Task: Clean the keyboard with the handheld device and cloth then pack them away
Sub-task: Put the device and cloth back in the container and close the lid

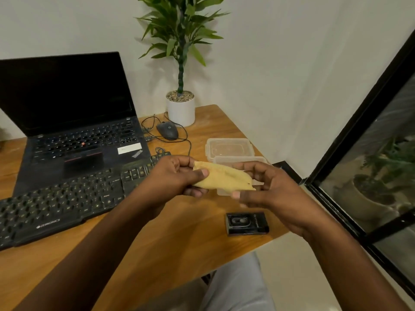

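**Both hands hold the folded cloth above the tabletop**

Nearest the camera, two bare forearms reach forward over the wooden tabletop (157, 248). The left hand (177, 176) pinches one end of a soft yellow cloth (221, 177), thumb pressed on top and fingers curled beneath. The right hand (269, 187) grips the other end, its fingers loosely curved around the fabric, thumb under the lower edge. The cloth is folded into a long, limp strip held in the air between them.

Just below the right hand, a small black rectangular handheld device (247, 223) lies flat near the tabletop's edge. To the left stretches a black keyboard (67, 203) with matte keys, set at a slant. Behind the cloth sits a clear plastic container (224, 193), with its lid (229, 148) lying just beyond. Further back stand an open black laptop (74, 122) with a dark screen, a wired mouse (167, 130), and a leafy plant (180, 41) in a smooth white pot.
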Available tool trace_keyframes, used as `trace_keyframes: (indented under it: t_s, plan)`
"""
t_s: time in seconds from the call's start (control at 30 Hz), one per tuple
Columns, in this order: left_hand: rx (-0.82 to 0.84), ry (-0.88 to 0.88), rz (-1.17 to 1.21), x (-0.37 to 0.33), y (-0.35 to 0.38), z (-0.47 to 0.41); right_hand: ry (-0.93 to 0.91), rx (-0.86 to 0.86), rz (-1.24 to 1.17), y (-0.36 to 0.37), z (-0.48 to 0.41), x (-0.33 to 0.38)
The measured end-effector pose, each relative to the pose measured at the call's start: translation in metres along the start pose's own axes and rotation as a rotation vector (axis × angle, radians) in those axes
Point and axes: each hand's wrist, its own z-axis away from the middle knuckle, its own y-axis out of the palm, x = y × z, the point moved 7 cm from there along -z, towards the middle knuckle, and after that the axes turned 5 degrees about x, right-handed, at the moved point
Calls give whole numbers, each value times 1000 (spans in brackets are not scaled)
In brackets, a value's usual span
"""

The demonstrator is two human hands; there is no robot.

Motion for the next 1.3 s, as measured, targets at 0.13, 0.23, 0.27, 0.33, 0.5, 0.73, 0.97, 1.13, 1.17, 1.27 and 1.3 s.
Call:
trace_keyframes:
  t_s: [0.13,0.23,0.27,0.33,0.5,0.73,0.97,1.13,1.17,1.27,1.3]
  plan:
    - [-54,60,-97,-11,8,-34,17,-64,-31,-37,-15,9]
    - [-108,110,-281,-16,12,-58,71,-50,25,-57,-28,14]
    - [-124,121,-343,-16,13,-65,95,-42,53,-62,-32,15]
    - [-154,125,-475,-15,14,-78,133,-41,138,-69,-41,14]
    - [-174,102,-793,-14,19,-95,204,-27,408,-75,-63,10]
    - [-158,113,-1210,-18,46,-102,199,-57,1075,-64,-98,7]
    - [-99,89,-1380,-15,60,-107,228,-18,1294,-47,-107,-1]
    - [-89,83,-1439,-9,64,-110,165,-17,1552,-26,-100,1]
    - [-91,90,-1443,-9,64,-109,155,-21,1589,-24,-99,2]
    - [-111,132,-1447,-11,64,-109,119,-45,1616,-24,-95,10]
    - [-117,148,-1430,-12,62,-108,113,-56,1589,-26,-93,13]
